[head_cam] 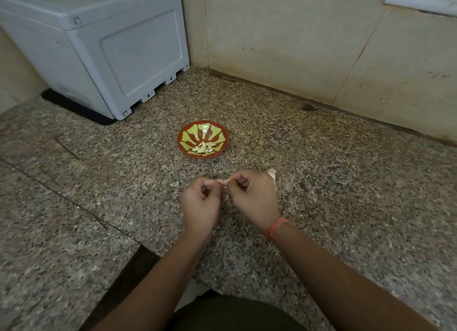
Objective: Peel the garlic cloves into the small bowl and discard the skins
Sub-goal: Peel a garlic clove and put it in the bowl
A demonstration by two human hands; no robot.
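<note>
Left hand [200, 203] pinching, right hand [253, 194] pinching

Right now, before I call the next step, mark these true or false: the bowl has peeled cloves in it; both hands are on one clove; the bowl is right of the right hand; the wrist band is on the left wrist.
1. The small bowl already holds peeled garlic cloves. True.
2. The left hand and the right hand both pinch one garlic clove between them. True.
3. The small bowl sits to the right of the right hand. False: it stands beyond both hands, nearer the wall.
4. The orange wrist band is on the left wrist. False: it is on the right wrist.
</note>
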